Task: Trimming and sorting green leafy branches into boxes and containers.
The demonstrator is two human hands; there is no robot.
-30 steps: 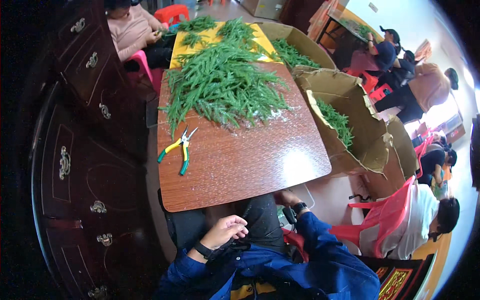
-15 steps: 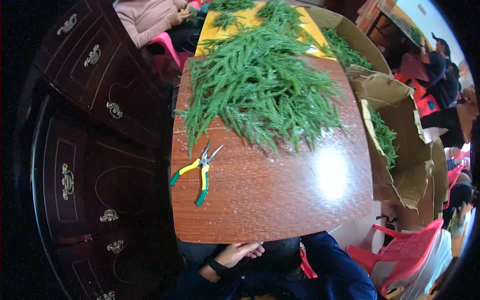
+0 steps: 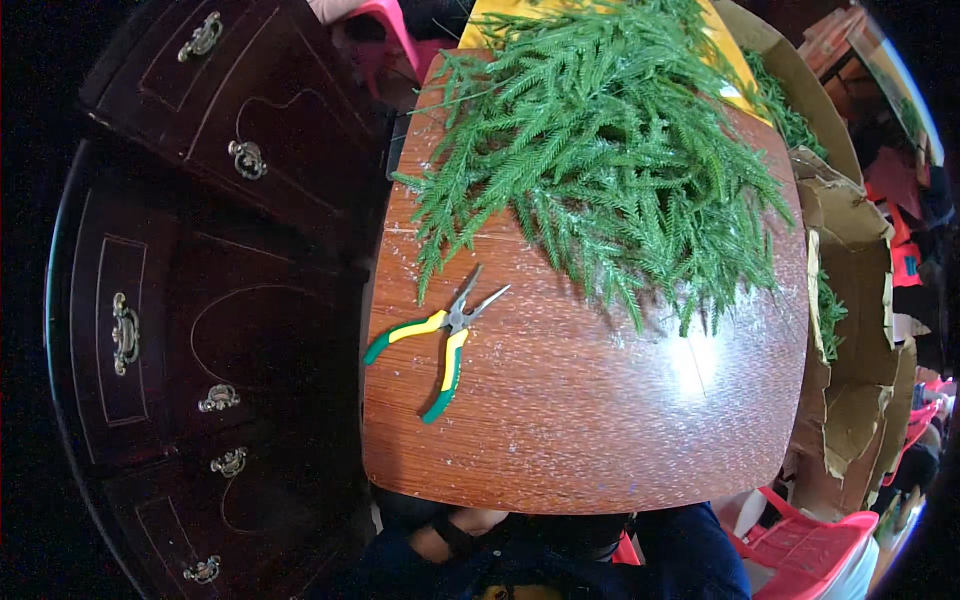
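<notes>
My left hand (image 3: 478, 520), with a dark band on its wrist, rests over my lap just below the table's near edge. The tabletop hides its fingers, so what they do is out of sight. No part of my right hand shows. On the left of the brown wooden table (image 3: 560, 430) lie long-nose pliers (image 3: 457, 320) with yellow and green handles, their jaws spread and pointing away from me. Beyond them a big heap of green artificial pine sprigs (image 3: 620, 180) covers the far half of the table. Small white flecks are scattered on the wood.
A dark wooden cabinet (image 3: 270, 300) with metal handles stands close on the left. Along the right side are open cardboard boxes (image 3: 860, 390) with more green sprigs inside. A pink plastic chair (image 3: 810, 550) is at the lower right. Yellow sheeting (image 3: 735, 60) lies at the far end.
The view has shifted, so the table and heap appear further right. My left hand has drawn back under the table edge, and its fingers no longer show. The pliers lie as before.
</notes>
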